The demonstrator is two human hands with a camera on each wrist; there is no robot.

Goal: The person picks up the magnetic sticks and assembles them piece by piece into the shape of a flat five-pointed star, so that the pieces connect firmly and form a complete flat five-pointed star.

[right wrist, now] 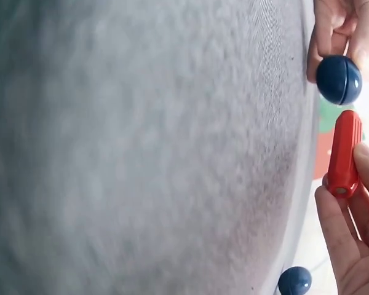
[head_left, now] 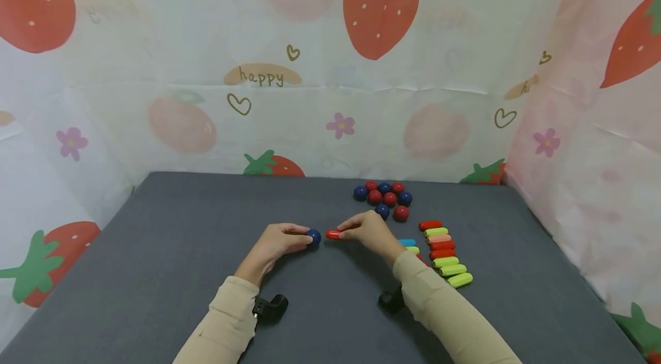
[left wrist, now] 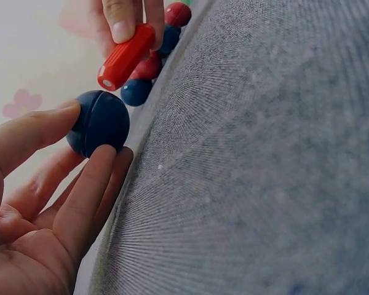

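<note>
A dark blue ball [left wrist: 99, 123] with a seam round its middle is pinched between the thumb and fingers of my left hand [head_left: 275, 244]. My right hand [head_left: 368, 232] pinches a short red ridged rod [right wrist: 344, 152] that has a small hole in its end. In the head view the red rod [head_left: 333, 235] points toward the blue ball [head_left: 313, 237], with a small gap between them. Both things are held just above the dark grey table.
Behind the right hand, red and blue balls [head_left: 389, 199] lie in a cluster on the table [head_left: 206, 209]. A column of red, yellow-green and pink rods [head_left: 443, 246] lies right of the right wrist. More rods [head_left: 408, 243], one blue, are partly hidden by the right forearm.
</note>
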